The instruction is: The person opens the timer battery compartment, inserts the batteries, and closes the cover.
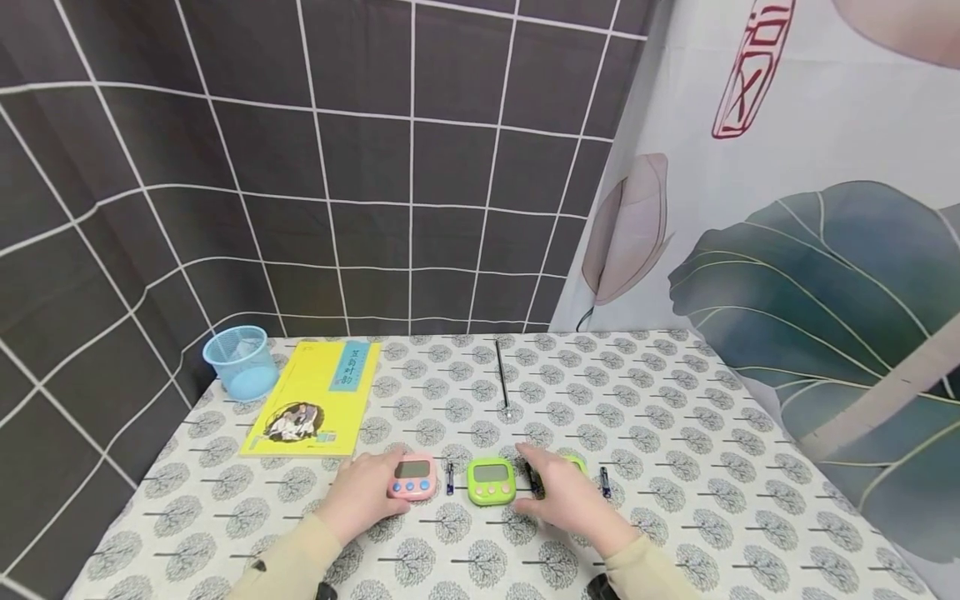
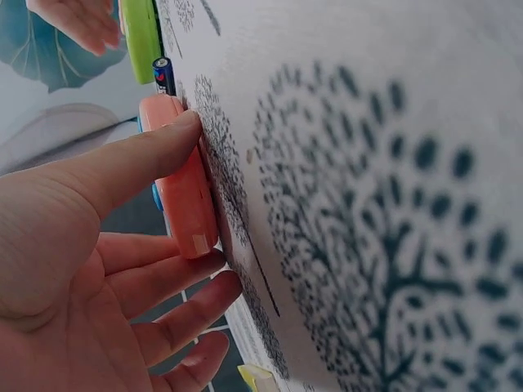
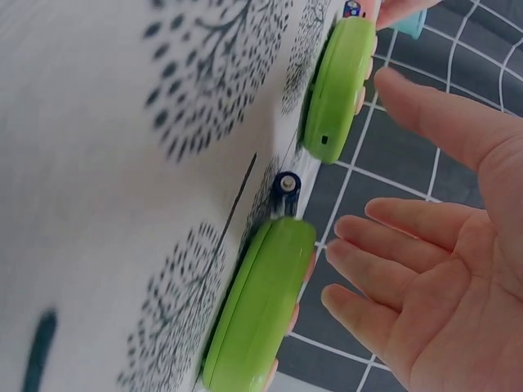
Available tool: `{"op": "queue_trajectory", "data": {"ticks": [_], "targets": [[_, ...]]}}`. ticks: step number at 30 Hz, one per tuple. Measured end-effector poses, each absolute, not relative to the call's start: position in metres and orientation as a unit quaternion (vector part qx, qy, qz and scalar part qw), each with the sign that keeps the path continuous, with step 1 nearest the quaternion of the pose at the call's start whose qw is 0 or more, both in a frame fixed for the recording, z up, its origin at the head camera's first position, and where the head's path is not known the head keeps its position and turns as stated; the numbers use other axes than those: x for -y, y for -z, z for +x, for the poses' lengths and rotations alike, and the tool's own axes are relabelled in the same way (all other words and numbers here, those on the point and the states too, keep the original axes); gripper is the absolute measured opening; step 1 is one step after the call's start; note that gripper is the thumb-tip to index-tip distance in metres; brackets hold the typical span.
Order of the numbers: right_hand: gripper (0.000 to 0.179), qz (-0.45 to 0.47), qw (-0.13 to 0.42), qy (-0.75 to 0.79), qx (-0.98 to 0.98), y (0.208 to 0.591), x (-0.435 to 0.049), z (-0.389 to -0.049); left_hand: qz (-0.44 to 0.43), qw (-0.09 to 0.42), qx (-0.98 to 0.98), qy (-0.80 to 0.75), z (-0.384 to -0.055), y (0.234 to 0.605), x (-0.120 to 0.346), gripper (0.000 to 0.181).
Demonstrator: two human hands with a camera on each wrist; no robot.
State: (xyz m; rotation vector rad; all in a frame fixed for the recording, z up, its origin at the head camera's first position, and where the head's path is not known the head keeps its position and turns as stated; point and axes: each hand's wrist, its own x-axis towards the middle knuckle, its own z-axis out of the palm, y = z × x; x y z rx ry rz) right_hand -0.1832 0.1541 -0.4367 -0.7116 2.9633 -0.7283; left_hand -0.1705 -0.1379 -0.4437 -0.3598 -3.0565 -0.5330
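Observation:
My left hand [image 1: 362, 493] holds a pink digital timer [image 1: 412, 488] by its left side, thumb at the near edge and fingers at the far edge. In the left wrist view the pink timer [image 2: 189, 208] stays against the tablecloth. To its right lies a small battery [image 1: 450, 478], then a green timer [image 1: 491, 493]. My right hand [image 1: 564, 493] hovers with fingers spread, holding nothing, over a second battery [image 3: 286, 184] and a second green timer [image 3: 260, 306]. That hand partly covers both in the head view. Another battery [image 1: 605, 482] lies to the right.
A yellow book [image 1: 307, 392] lies at the back left beside a blue mesh basket [image 1: 251, 379]. Toward the back middle is a thin dark rod [image 1: 502, 375]. The patterned tablecloth [image 1: 420, 567] covers the table, with a dark grid curtain [image 1: 367, 158] behind.

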Motion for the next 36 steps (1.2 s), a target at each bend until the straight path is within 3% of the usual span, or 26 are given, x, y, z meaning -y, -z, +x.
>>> {"op": "queue_trajectory", "data": {"ticks": [36], "targets": [[0.071, -0.280, -0.018, 0.173, -0.944, 0.439, -0.112, -0.186, -0.117, 0.013, 0.975, 0.188, -0.173, 0.440, 0.139, 0.073]]}}
